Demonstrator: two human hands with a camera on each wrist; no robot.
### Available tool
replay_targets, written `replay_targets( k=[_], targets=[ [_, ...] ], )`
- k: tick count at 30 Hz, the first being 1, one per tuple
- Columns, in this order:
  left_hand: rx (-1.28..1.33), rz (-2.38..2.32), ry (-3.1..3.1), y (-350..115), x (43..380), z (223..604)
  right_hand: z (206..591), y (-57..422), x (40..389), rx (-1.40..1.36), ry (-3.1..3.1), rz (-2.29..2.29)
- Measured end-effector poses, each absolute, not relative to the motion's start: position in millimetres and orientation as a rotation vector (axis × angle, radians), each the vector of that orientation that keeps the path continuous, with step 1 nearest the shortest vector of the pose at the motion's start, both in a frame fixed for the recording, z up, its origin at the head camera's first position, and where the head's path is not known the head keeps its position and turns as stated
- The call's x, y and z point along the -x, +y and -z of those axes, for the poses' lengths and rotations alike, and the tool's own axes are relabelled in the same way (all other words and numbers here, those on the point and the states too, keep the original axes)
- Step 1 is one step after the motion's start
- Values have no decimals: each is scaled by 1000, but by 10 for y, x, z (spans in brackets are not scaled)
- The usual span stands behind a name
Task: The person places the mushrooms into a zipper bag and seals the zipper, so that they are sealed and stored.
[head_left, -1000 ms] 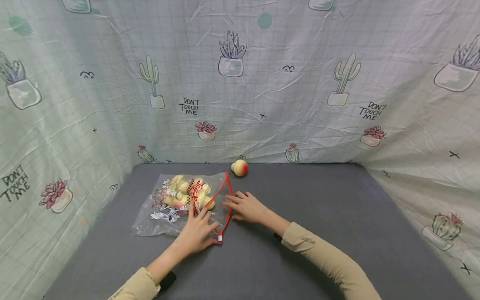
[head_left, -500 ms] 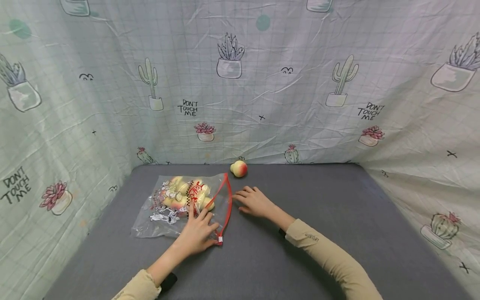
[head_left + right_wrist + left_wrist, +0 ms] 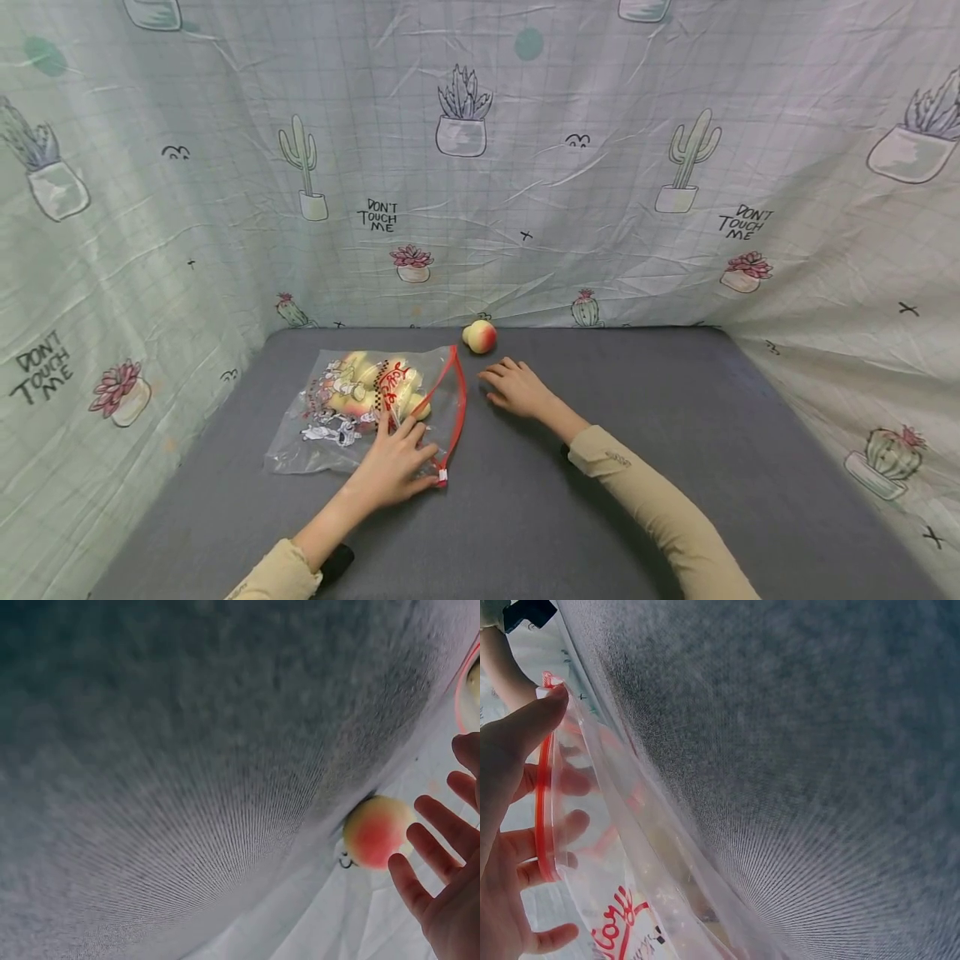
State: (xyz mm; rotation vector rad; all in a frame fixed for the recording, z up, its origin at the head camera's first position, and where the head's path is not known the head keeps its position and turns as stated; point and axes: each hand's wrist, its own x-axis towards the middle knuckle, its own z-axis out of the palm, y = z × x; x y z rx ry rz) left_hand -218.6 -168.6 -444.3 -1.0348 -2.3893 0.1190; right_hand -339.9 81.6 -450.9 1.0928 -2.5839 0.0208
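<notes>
My left hand [image 3: 397, 461] holds the mouth edge of a clear zip bag [image 3: 292, 450], its thumb by the red slider [image 3: 442, 477]. In the left wrist view, the fingers show through the plastic, behind the red zip strip [image 3: 544, 802]. Several yellow fruits with red blush [image 3: 375, 383], pear-like in shape, lie inside the bag. Beyond its mouth, near the table's back edge, sits one loose yellow-and-red pear [image 3: 481, 337]. Just in front of that pear is my right hand [image 3: 521, 390], holding nothing, fingers spread. The right wrist view shows the pear [image 3: 375, 834] beyond the fingertips, apparently apart from them.
A dark grey table [image 3: 637, 400] lies under everything. Cloth printed with potted cacti [image 3: 525, 167] hangs behind the table and along both sides.
My right hand has left the bag's mouth and moved right and away from me, toward the loose pear. The left hand stays on the bag, and the fruit has not moved.
</notes>
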Motion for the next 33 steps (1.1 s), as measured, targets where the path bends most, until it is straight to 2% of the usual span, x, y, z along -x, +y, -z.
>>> replay_targets(
  k=[20, 33],
  targets=[
    [1037, -118, -2372, -1670, 2223, 4426, 4422, 783, 3749, -791, -2522, -31],
    [1022, -123, -2392, -1647, 2151, 4431, 4419, 586, 3924, -713, -2640, -158]
  ],
)
